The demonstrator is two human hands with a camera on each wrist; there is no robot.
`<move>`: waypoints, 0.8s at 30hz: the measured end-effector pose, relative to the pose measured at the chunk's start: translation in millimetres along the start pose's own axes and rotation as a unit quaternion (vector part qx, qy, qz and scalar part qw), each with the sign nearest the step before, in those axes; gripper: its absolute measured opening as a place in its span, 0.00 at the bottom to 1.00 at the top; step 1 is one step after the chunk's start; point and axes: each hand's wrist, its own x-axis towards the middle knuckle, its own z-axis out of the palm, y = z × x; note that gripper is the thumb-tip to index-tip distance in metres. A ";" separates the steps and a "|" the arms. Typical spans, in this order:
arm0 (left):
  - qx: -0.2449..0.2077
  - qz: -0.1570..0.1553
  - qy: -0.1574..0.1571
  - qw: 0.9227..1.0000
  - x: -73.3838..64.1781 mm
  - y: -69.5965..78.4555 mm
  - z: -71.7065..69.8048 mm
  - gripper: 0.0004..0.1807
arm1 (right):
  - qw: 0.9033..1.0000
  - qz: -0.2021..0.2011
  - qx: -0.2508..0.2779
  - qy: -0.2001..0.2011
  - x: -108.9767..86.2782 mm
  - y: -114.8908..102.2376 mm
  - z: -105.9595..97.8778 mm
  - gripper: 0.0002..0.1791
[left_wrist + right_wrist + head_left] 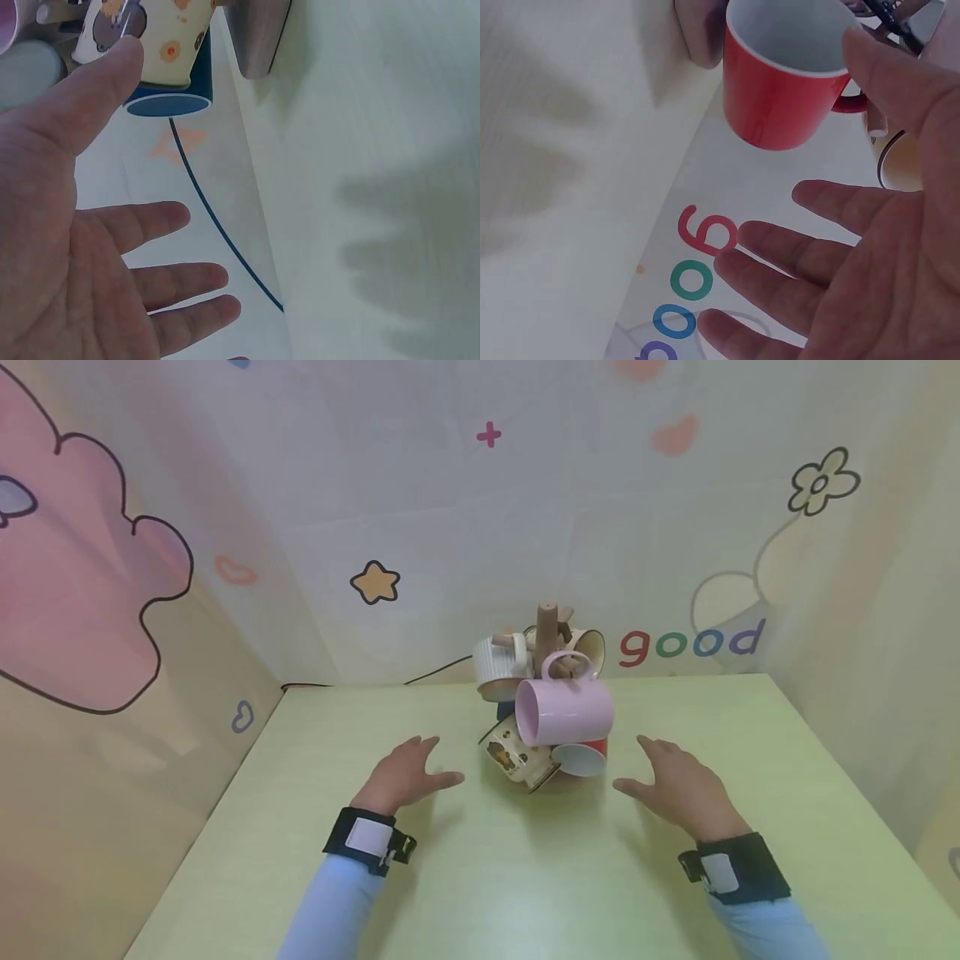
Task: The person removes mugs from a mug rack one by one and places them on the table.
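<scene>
Head view: A mug rack (pixel 547 635) stands toward the back of the counter (pixel 525 885), mugs crowded about its post. The pink mug (pixel 573 712) lies sideways in front, mouth left, handle up, hiding the lower post. White ribbed mug (pixel 491 662) at upper left; patterned mug (pixel 517 756) tilted below it. Red mug (pixel 582 760) partly covered by the pink one; cream mug (pixel 594 647) half lost behind the post. Of the blue mug (pixel 506 709) only a dark patch shows. Left hand (pixel 401 777) and right hand (pixel 678 785) flank the rack, near but apart from it. Both grips unclosed, thumbs spread from fingers, holding nothing. Sleeves cut off at the lower edge.

Left wrist view: Palm and fingers spread; little finger mostly out of frame. Thumb overlaps the patterned mug, which is cropped at the top. Blue mug's mouth shows beneath; a dark cord (pixel 216 220) runs behind, its ends not traceable here.

Right wrist view: Fingers extended, palm bare. Red mug's rim is cropped above and overlapped by the thumb; cream mug partly visible at right. Lettering (pixel 709 280) on the backdrop runs out of frame below.
</scene>
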 end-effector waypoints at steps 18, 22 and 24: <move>0.000 0.028 0.041 0.999 -5.1 15.9 -11.6 0.45 | 1.000 -0.005 -0.026 0.011 -11.4 -27.9 -20.2 0.47; -0.001 0.042 0.066 0.997 -0.6 25.5 -32.4 0.44 | 0.999 -0.015 -0.037 0.030 -11.6 -36.3 -40.5 0.47; -0.003 0.047 0.074 0.996 3.2 30.9 -40.2 0.43 | 0.998 -0.017 -0.042 0.037 -10.7 -39.9 -47.9 0.48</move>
